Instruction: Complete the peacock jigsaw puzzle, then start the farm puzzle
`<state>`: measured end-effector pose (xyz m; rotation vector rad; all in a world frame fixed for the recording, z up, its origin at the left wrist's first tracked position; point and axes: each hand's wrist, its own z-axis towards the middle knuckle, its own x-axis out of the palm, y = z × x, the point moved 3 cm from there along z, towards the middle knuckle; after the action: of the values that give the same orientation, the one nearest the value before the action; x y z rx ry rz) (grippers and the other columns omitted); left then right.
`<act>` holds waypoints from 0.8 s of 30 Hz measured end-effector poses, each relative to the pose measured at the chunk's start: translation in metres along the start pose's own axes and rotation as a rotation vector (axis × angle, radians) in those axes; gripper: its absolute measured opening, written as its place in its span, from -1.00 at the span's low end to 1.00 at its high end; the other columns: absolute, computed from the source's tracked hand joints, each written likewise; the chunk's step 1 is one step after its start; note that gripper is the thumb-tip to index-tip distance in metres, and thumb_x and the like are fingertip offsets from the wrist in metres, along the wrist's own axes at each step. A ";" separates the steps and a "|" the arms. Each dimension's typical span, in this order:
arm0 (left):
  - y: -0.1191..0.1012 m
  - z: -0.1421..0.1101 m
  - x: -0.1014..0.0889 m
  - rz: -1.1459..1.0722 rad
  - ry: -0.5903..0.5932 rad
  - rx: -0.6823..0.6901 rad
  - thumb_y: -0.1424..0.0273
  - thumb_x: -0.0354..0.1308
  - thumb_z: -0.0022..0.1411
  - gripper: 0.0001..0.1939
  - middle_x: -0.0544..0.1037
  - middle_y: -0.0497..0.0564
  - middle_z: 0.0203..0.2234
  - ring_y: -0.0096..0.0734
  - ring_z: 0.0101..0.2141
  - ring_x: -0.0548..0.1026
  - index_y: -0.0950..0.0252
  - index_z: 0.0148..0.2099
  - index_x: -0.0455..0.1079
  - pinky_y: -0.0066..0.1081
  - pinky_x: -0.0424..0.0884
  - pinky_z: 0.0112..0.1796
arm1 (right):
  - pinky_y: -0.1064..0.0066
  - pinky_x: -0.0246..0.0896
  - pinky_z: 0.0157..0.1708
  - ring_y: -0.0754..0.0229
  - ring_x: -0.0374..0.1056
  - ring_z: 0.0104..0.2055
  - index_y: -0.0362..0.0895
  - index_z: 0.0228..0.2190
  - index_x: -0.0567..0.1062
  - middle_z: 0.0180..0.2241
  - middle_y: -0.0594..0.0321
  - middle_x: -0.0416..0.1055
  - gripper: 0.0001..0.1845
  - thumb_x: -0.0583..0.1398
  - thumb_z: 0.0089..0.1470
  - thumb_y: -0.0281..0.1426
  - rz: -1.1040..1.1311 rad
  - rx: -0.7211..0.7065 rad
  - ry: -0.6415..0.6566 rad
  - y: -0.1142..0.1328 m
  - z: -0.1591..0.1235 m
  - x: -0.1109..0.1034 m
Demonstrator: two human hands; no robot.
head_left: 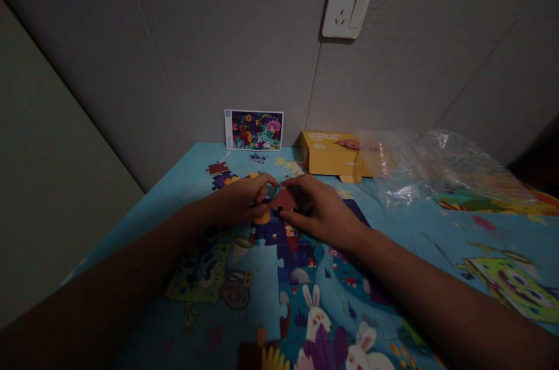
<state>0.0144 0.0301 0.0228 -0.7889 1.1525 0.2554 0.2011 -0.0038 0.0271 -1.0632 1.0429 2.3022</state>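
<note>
Head cam was looking down at a table with a blue cartoon tablecloth (437, 230), pretty dim lighting. Both hands met in the middle of the shot over a jigsaw. The left hand (238, 202) was curled, fingers bent over the top edge of the put-together part, and the right hand (318, 211) sat just beside it, fingers also bent. Between the two sets of fingertips there was a reddish puzzle piece (283, 200), pinched from both sides, right at the far edge of the assembled puzzle section (305, 294). Couldn't really tell if the piece was already lying flat on the table or lifted a bit, the fingers covered too much of it.

The finished bit ran from the hands toward the camera, with white rabbits and dark purple patches on it. A few loose pieces (222, 175) lay just past the left hand, nearer the wall. Propped against the wall behind those stood the reference picture card (254, 130). To its right was a yellow box (334, 154), and touching that a crumpled clear plastic bag (432, 169) sprawled across the right side of the table. A white wall socket (348, 6) was up above on the grey wall.
</note>
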 end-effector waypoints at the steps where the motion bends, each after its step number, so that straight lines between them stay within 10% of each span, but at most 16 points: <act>1: -0.001 0.000 0.000 0.000 -0.009 0.006 0.50 0.08 0.10 -0.58 0.36 -0.11 -0.46 -0.45 -0.46 0.33 0.33 0.05 0.23 -0.45 0.20 -0.41 | 0.32 0.26 -0.19 0.15 0.35 -0.18 -0.17 0.01 0.35 -0.13 0.11 0.41 -0.48 0.31 0.01 -0.34 0.036 -0.050 0.055 0.002 -0.001 0.003; 10: -0.008 -0.001 -0.004 0.064 -0.095 0.187 0.40 -0.05 0.22 -0.85 0.41 0.02 -0.41 -0.36 -0.37 0.36 0.32 -0.25 0.31 -0.39 0.26 -0.31 | 0.25 0.27 -0.17 0.09 0.33 -0.11 -0.12 0.12 0.24 -0.04 0.06 0.33 -0.35 0.31 0.02 -0.38 0.108 -0.104 0.117 -0.001 -0.004 0.009; 24: -0.001 -0.001 -0.001 0.094 -0.095 0.207 0.33 0.08 0.22 -0.82 0.44 0.00 -0.42 -0.36 -0.38 0.41 0.33 -0.19 0.37 -0.40 0.26 -0.32 | 0.25 0.22 -0.14 0.09 0.32 -0.11 -0.15 0.10 0.26 -0.05 0.05 0.35 -0.39 0.30 0.03 -0.40 0.090 -0.103 0.127 -0.001 -0.004 0.010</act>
<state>0.0138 0.0285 0.0242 -0.5360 1.1076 0.2450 0.1972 -0.0056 0.0177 -1.2415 1.0488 2.4093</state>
